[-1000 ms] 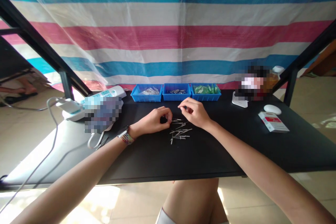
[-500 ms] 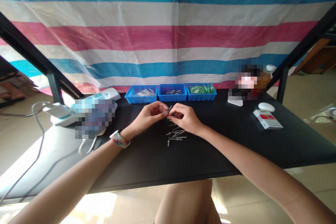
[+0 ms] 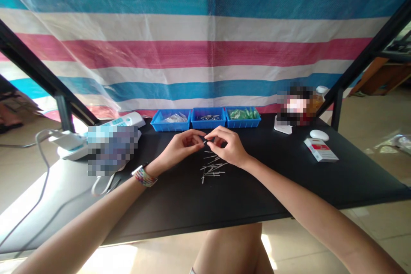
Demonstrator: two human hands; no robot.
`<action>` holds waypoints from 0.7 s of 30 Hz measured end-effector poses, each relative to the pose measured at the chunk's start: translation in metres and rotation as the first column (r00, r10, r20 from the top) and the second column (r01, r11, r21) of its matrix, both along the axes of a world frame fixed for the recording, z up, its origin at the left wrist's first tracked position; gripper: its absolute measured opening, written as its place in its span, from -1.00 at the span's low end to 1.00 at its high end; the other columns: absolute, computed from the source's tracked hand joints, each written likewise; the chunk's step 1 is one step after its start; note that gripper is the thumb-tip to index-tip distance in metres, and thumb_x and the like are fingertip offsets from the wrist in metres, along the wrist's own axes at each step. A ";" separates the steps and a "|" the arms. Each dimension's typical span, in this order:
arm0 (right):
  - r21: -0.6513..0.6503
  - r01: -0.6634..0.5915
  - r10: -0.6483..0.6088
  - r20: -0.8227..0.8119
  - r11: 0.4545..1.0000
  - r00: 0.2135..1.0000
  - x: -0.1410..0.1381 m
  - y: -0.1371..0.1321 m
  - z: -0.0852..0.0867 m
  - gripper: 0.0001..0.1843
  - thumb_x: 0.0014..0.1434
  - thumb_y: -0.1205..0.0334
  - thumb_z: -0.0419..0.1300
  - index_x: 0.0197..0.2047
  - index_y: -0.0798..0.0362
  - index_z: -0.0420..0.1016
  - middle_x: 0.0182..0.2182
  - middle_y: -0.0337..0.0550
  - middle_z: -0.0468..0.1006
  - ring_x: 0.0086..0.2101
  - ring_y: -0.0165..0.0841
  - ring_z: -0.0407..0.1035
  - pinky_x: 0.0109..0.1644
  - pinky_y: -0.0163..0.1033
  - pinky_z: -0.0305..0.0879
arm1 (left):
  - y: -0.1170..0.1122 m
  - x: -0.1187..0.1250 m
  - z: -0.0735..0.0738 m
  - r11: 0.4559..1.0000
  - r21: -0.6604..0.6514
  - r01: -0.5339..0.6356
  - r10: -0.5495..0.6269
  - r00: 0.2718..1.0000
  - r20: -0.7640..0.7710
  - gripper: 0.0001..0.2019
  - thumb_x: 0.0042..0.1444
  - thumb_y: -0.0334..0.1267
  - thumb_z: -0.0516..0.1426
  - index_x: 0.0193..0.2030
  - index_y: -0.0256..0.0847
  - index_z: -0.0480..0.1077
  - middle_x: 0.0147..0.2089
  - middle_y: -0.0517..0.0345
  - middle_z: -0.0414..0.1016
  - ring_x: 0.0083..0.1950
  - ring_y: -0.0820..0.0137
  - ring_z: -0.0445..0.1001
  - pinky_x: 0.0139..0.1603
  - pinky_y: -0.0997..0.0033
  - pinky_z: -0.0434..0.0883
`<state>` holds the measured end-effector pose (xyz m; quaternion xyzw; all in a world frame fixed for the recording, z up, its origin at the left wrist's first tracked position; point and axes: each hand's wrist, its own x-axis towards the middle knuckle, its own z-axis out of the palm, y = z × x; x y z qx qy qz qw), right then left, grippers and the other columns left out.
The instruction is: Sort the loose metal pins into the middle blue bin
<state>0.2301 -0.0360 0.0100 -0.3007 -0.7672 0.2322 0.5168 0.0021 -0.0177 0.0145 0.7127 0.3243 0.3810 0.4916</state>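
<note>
Above the black table (image 3: 250, 197), my left hand (image 3: 180, 149) and my right hand (image 3: 231, 149) meet fingertip to fingertip. Both are closed in a pinch around a small thin metal pin (image 3: 204, 141), mostly hidden by the fingers. Below them several loose metal pins (image 3: 212, 171) lie scattered on the tabletop. Behind the hands stand three blue bins in a row: the left bin (image 3: 170, 126) has clear plastic bags in it, the middle bin (image 3: 208, 124) metal pins, the right bin (image 3: 243, 123) green packets.
On the left are a white power strip (image 3: 135, 119) with a plugged-in adapter (image 3: 66, 140), its cable, and a blurred-out item (image 3: 112, 150). At right lie a white mouse (image 3: 319, 135), a small white-and-red box (image 3: 321, 150) and a bottle (image 3: 318, 98). A striped sheet (image 3: 205, 53) hangs behind.
The pin between my fingertips has tipped from upright and shows less than before. Both hands stay together at the same place over the table. The camera view has shifted slightly.
</note>
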 end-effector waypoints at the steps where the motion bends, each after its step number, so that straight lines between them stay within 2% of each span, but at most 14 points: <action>1: 0.001 -0.009 0.009 0.012 1.000 1.000 0.000 0.000 -0.001 -0.90 0.27 0.34 0.30 -0.15 0.02 0.63 -0.21 -0.14 0.59 -0.44 -0.44 0.43 -0.36 -0.30 0.40 | 0.000 0.000 -0.001 1.000 -0.016 0.001 -0.001 1.000 0.006 -0.52 0.19 -0.01 0.40 0.14 -0.25 0.53 -0.23 0.11 0.61 -0.24 0.37 0.55 -0.17 0.41 0.48; 4: -0.004 -0.016 0.016 0.039 1.000 0.999 -0.001 0.001 -0.004 -0.93 0.27 0.35 0.30 -0.21 0.02 0.62 -0.22 -0.15 0.58 -0.43 -0.43 0.43 -0.36 -0.30 0.40 | 0.001 -0.002 -0.002 0.999 -0.037 -0.010 0.011 1.000 0.006 -0.54 0.18 -0.01 0.40 0.10 -0.24 0.55 -0.20 0.08 0.64 -0.20 0.35 0.58 -0.14 0.39 0.49; 8: -0.014 -0.026 0.026 0.045 1.000 0.999 -0.001 0.002 -0.006 -0.93 0.28 0.35 0.30 -0.17 0.02 0.63 -0.20 -0.15 0.57 -0.45 -0.45 0.42 -0.37 -0.31 0.39 | 0.000 -0.002 -0.001 0.999 -0.039 -0.007 0.007 1.000 -0.009 -0.55 0.18 0.02 0.40 0.08 -0.23 0.56 -0.17 0.07 0.66 -0.19 0.32 0.59 -0.13 0.38 0.50; 12: -0.042 -0.039 0.041 0.057 0.998 0.998 0.000 0.003 -0.006 -0.95 0.29 0.32 0.30 -0.22 0.03 0.62 -0.23 -0.17 0.55 -0.44 -0.45 0.41 -0.36 -0.31 0.36 | -0.002 -0.001 0.004 1.000 -0.019 -0.023 0.023 0.999 -0.035 -0.53 0.20 0.07 0.37 0.07 -0.24 0.55 -0.16 0.04 0.66 -0.18 0.30 0.59 -0.13 0.35 0.51; 17: -0.152 0.016 -0.015 0.005 0.988 1.000 0.002 0.007 -0.005 -0.80 0.37 0.19 0.24 -0.31 0.03 0.54 -0.33 -0.20 0.48 -0.43 -0.41 0.38 -0.35 -0.29 0.34 | -0.005 -0.002 0.009 0.984 0.136 -0.118 0.123 0.992 -0.031 -0.64 0.24 0.03 0.34 -0.07 -0.24 0.53 -0.25 0.11 0.57 -0.23 0.35 0.53 -0.16 0.38 0.47; 21: -0.256 -0.009 -0.004 -0.053 0.967 0.999 0.003 0.010 -0.008 -0.73 0.40 0.07 0.22 -0.31 0.03 0.50 -0.31 -0.20 0.46 -0.49 -0.43 0.39 -0.42 -0.28 0.33 | -0.004 -0.004 0.007 0.960 0.248 -0.127 0.149 0.987 -0.068 -0.73 0.26 -0.05 0.33 -0.14 -0.23 0.52 -0.27 0.13 0.53 -0.25 0.37 0.49 -0.17 0.38 0.45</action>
